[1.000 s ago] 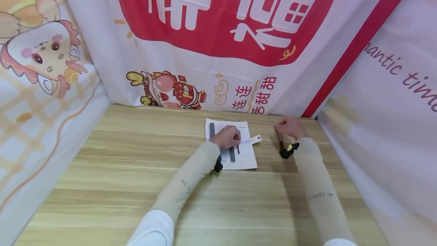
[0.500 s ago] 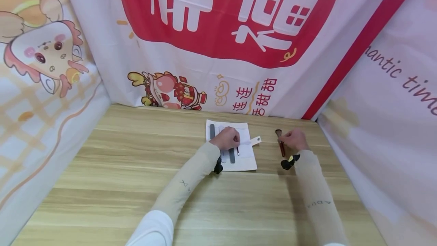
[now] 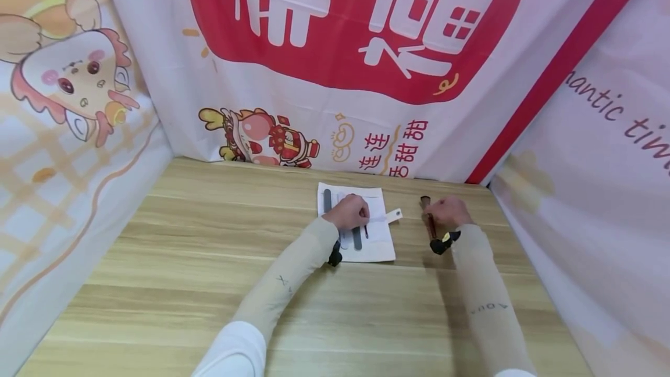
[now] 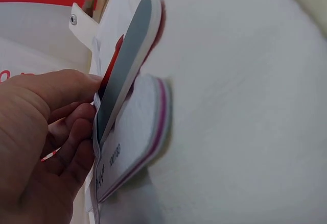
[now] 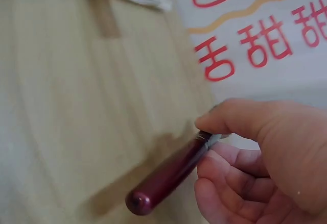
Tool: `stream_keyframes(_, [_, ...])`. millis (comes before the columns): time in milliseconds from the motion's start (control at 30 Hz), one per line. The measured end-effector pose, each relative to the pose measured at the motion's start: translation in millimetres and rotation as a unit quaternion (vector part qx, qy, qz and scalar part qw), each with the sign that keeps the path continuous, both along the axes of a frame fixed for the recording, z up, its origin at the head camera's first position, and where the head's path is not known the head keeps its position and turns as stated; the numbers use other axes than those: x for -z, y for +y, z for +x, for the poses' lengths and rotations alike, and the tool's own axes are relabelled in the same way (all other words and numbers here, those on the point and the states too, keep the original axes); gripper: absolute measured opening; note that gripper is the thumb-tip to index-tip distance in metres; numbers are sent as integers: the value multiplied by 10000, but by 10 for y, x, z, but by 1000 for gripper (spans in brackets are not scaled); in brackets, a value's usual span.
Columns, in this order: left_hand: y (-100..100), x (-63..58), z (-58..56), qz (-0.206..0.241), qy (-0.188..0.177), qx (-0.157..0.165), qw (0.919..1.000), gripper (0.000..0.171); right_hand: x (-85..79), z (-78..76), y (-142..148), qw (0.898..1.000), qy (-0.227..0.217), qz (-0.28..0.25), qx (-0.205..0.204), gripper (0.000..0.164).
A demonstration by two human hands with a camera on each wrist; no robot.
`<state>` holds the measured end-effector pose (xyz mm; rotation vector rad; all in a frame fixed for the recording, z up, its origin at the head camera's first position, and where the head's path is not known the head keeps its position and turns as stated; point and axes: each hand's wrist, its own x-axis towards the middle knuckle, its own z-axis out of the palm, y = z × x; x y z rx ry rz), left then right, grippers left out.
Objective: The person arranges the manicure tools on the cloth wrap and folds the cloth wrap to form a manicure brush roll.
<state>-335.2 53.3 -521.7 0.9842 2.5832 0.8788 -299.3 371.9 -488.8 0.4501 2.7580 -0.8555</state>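
My left hand (image 3: 346,212) is over an unfolded white case (image 3: 381,249) at the back of the table. In the left wrist view its thumb and fingers pinch the edge of the case's pocket. Out of that pocket stick a grey nail file (image 4: 127,55), a pale nail buffer (image 4: 135,127) with a pink layer, and a thin red tool (image 4: 111,67). To the right of the case, my right hand (image 3: 448,212) holds a brush with a dark red handle (image 5: 168,175), pinched near the metal collar. Its bristles are hidden by the fingers in the right wrist view.
A snap strap (image 3: 395,215) juts from the case's right side toward the brush. Another grey file (image 3: 327,199) lies along the case's left part. The wooden table (image 3: 220,260) meets a printed cloth (image 3: 335,80) at the back, and cloth hangs on both sides.
My right hand has come a little nearer from the back edge, and its grip on the brush has shifted from the top end toward the middle. The left hand stays on the case.
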Motion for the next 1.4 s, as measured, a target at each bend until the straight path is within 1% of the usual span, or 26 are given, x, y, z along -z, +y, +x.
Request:
stream_keyframes(100, [-12,7,-10,-21,-25,-37,10000,10,-111,-58,-67,9998,-30,-151,-84,39])
stream_keyframes(167, [-18,11,-9,-50,-64,-75,9999,11,-200,-96,-132,9997,73,-158,-186,42])
stream_keyframes(267, [-27,11,-1,-65,-128,-72,9999,10,-357,-135,-269,9992,221,-171,-293,41])
stream_keyframes(433, [-41,-11,9,13,-160,-11,9999,8,-595,-210,-590,9989,360,-262,-112,30])
stream_keyframes(533, [-49,-18,5,49,-135,-3,9999,8,-644,-297,-797,9982,491,-349,-83,29])
stream_keyframes(633, [-50,-14,1,42,-95,62,9999,9,-595,-381,-992,9965,729,-403,8,27])
stream_keyframes(733, [-48,-1,-4,36,-66,116,9999,10,-487,-435,-1164,9937,1040,-429,15,26])
stream_keyframes(833, [-48,16,1,84,-30,117,9999,10,-362,-459,-1320,9888,1410,-498,-10,25])
stream_keyframes(933, [-45,19,25,141,55,139,9998,10,-241,-467,-1426,9829,1690,-722,116,21])
stream_keyframes(1033, [-38,9,44,152,174,187,9996,10,-150,-479,-1468,9799,1770,-885,251,20])
stream_keyframes(1100, [-35,3,43,144,183,200,9995,10,-108,-495,-1475,9790,1815,-893,265,19])
stream_keyframes(1233, [-27,0,19,115,153,178,9997,10,-74,-511,-1485,9799,1816,-801,225,20])
stream_keyframes(1333, [-20,-4,11,114,125,166,9997,10,-31,-514,-1492,9813,1709,-860,210,20])
stream_keyframes(1400, [-21,4,2,118,129,176,9997,9,0,-515,-1501,9841,1539,-866,193,20])
